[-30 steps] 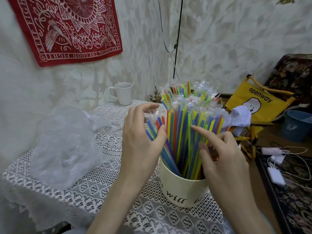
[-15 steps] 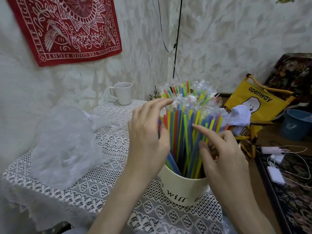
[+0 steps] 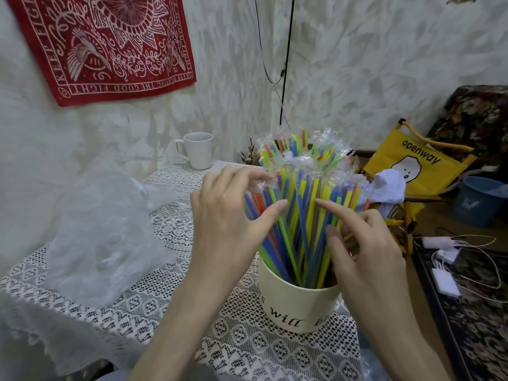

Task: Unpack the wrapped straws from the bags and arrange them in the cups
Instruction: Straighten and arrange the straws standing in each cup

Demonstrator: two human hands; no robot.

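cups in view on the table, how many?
2. A cream cylindrical cup with black lettering stands near the table's front edge, full of wrapped straws; a plain white handled mug stands at the back by the wall. None hidden that shows.

Wrapped straws (image 3: pixel 299 204) blue, yellow, green, orange; cream cup (image 3: pixel 298 309) with black script; at ten o'clock, red bandana (image 3: pixel 110 42) patterned white; white lace tablecloth (image 3: pixel 154 306).

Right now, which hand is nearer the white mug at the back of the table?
Left. The left hand is at the straws' left side, just in front of the mug; the right hand is on their far side from it.
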